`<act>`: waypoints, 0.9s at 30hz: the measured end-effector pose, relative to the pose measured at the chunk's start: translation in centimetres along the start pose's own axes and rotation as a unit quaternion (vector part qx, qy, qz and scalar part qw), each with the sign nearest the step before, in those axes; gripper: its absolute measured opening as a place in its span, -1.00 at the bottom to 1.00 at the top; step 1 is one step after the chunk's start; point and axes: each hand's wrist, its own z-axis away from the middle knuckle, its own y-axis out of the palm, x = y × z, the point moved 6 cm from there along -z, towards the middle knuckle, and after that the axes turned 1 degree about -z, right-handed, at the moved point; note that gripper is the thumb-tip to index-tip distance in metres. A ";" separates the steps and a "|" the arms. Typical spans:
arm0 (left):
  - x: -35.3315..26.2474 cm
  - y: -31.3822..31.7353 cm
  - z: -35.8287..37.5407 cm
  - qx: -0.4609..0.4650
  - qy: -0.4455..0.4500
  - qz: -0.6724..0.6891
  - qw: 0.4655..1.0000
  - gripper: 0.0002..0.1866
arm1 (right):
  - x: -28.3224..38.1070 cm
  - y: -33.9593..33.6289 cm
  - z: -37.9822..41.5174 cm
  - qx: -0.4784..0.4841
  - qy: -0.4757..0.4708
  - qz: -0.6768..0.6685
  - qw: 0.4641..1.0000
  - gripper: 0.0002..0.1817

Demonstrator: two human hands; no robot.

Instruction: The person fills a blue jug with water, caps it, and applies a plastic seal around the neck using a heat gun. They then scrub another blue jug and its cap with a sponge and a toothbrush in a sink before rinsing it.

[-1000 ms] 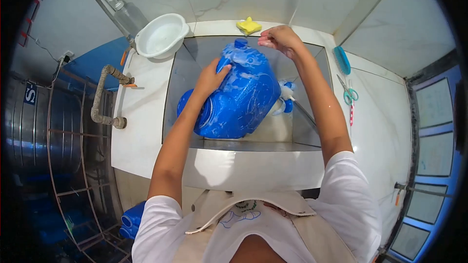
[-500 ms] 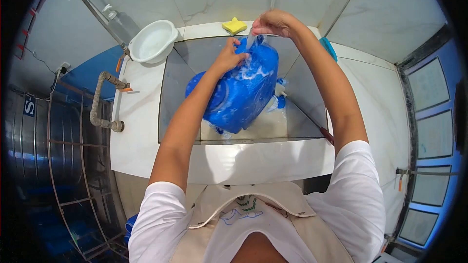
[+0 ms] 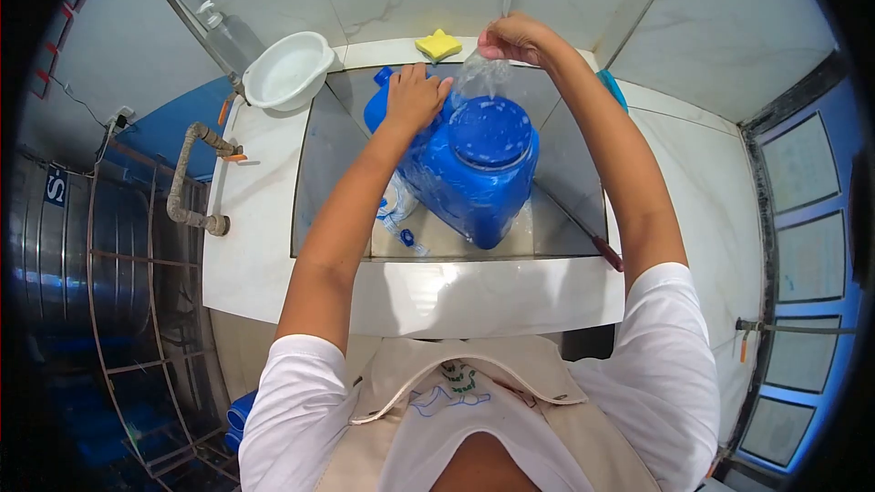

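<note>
A blue plastic container [image 3: 474,178] with a wide round lid and wet, soapy sides stands tilted in the sink [image 3: 335,164]. My left hand [image 3: 418,96] rests on its upper left side, fingers apart. At the back of the sink my right hand [image 3: 512,39] pinches a crumpled clear plastic bag [image 3: 483,76], which hangs down behind the lid. Blue and clear scraps [image 3: 398,210] lie on the sink floor to the left of the container.
A white basin [image 3: 289,71] and a pump bottle [image 3: 231,41] stand at the back left. A yellow sponge [image 3: 438,45] lies on the back ledge. A dark-handled tool [image 3: 606,252] leans at the sink's right. Beside the left counter is a pipe [image 3: 182,184].
The blue container has turned, bringing its round lid into view. The clear bag has come up and away from it in my right hand. My left hand has shifted slightly left.
</note>
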 end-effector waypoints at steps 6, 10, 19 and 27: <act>1.9 0.5 1.1 0.149 -0.076 0.075 0.983 -0.42 | 0.1 -0.1 -0.3 -0.020 0.008 -0.023 0.999 -0.89; 2.2 0.2 2.7 0.185 -0.119 0.165 0.962 -0.30 | 0.6 0.1 -0.2 0.000 -0.001 0.006 1.000 -0.86; 4.5 1.4 8.9 0.149 -0.353 0.427 0.819 -0.48 | 0.0 -0.9 -0.8 -0.005 0.006 0.059 0.998 -0.83; 4.5 1.5 8.4 0.194 -0.280 0.355 0.871 -0.49 | 0.3 -1.3 -0.6 0.011 0.000 0.087 0.996 -0.83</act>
